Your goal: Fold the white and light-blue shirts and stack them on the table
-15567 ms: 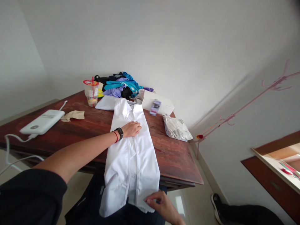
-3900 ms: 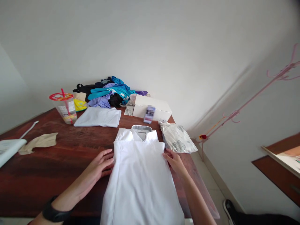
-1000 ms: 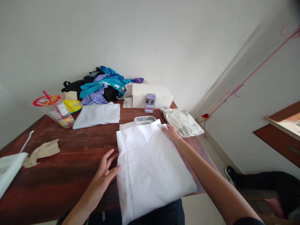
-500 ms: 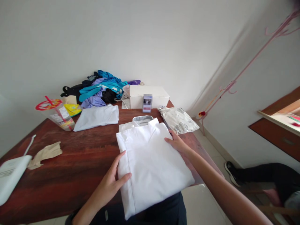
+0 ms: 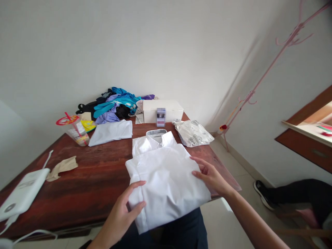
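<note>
A white collared shirt (image 5: 168, 183), folded, lies over the table's near edge with its lower part reaching above my lap. Its collar (image 5: 157, 135) faces away from me. My left hand (image 5: 126, 204) holds the shirt's left side, with the thumb and a finger on top of the cloth. On the right side, my right hand (image 5: 209, 176) grips the fold between thumb and fingers. The remaining fingers of both hands are partly hidden.
On the dark wooden table (image 5: 103, 180) are a folded pale cloth (image 5: 111, 133), a drink cup (image 5: 77, 133), a power bank (image 5: 24, 193), brown paper (image 5: 63, 167), a clothes heap (image 5: 116, 105), a white box (image 5: 163, 107) and a patterned garment (image 5: 194, 133). Someone's leg (image 5: 290, 193) is at right.
The shirt's upper folded layer has shifted toward me, showing more of the collar and shoulders. My right hand has moved nearer with it. The view has shifted slightly.
</note>
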Motion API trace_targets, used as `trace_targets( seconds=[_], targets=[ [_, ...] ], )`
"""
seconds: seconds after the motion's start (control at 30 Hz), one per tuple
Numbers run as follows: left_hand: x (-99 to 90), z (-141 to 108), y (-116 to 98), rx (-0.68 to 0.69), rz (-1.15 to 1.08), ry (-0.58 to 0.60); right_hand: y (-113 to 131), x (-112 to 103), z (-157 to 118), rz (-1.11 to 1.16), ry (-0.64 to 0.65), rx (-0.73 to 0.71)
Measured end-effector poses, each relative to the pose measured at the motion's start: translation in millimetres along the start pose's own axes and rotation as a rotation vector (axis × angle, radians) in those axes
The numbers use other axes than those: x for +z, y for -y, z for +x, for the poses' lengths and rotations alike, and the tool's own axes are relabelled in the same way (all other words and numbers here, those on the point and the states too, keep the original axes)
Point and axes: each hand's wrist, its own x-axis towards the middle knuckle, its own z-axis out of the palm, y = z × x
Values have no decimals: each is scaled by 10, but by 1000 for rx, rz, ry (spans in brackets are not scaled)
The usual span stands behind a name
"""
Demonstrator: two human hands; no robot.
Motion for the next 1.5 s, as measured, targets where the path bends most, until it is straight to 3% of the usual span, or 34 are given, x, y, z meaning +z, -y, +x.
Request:
trace_targets(
  seconds=[0.1, 0.2, 0.3, 0.4, 0.53, 0.63, 0.77, 0.87, 0.97, 1.1, 1.27, 1.5],
  targets=[
    [24, -107, -66, 11, 9, -10, -24, -70, -241, -40, -93, -64],
    [75, -266, -106, 64, 44, -21, -51, -143, -510, -98, -105, -70],
    [150, -483, -105, 154, 132, -90, -81, -171, -799, -272, -155, -124],
    [241, -722, -62, 353, 268, -210, -129, -148, -1097, -605, -282, -266],
    [371, -1023, 70, 593, 581, -395, -265, -75, -1477, -886, -406, -618],
    [461, -1207, 202, 582, 725, -483, -431, -27, -1707, -1016, -439, -844],
    [549, -1357, 299, 577, 699, -507, -689, -5, -1897, -1090, -484, -913],
    [570, -1378, 241, 613, 613, -442, -835, 0, -1931, -1023, -535, -905],
    [545, -1347, 123, 629, 534, -323, -919, 10, -1890, -840, -480, -846],
    [498, -1327, 89, 488, 414, -115, -1012, -11, -1804, -607, -401, -739],
    [563, -1309, 307, 432, 277, -216, -1164, -113, -1682, -594, -383, -728],
    [704, -1180, 721, 369, 239, -308, -1219, -219, -1407, -855, -326, -670]
  ],
)
